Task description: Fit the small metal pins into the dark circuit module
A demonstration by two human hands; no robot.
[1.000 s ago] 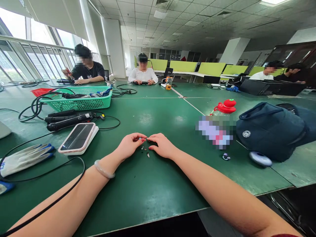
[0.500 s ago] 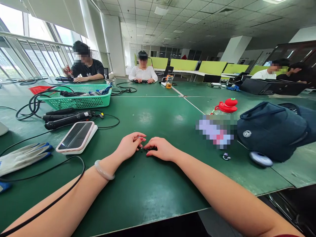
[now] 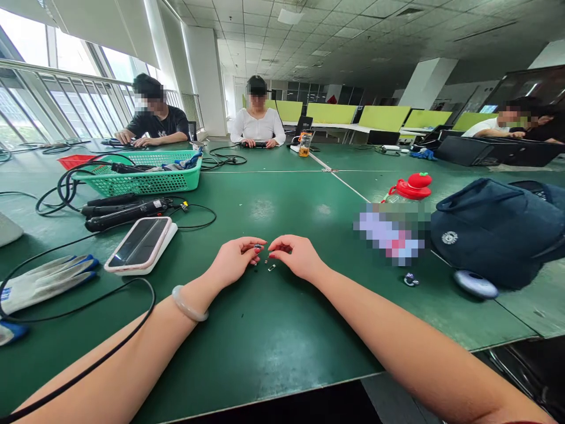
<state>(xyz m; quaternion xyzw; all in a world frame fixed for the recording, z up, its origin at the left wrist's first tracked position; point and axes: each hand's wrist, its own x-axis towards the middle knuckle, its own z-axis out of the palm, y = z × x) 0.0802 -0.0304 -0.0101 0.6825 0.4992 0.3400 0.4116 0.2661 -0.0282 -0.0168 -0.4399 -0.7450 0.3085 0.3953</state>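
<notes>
My left hand (image 3: 236, 258) pinches a small dark part (image 3: 258, 246) between thumb and fingertips, just above the green table (image 3: 265, 330). Beside it, my right hand (image 3: 296, 257) has its thumb and fingertips close together; whatever they hold, if anything, is too small to name. The fingertips of both hands nearly meet. Below them on the table lie a small pale rectangular piece (image 3: 271, 268) and a few tiny bits.
At left are a green basket (image 3: 145, 184), black handheld devices (image 3: 128, 215), a phone (image 3: 139, 242), gloves (image 3: 53, 280) and a looping cable. At right stand a red-lidded bottle (image 3: 410, 189), a dark blue bag (image 3: 498, 229) and a mouse (image 3: 475, 284). People sit across the table.
My right hand has lifted slightly and its fingertips have drawn together, uncovering the pale piece on the table. The dark part in my left hand now shows. The view has shifted slightly.
</notes>
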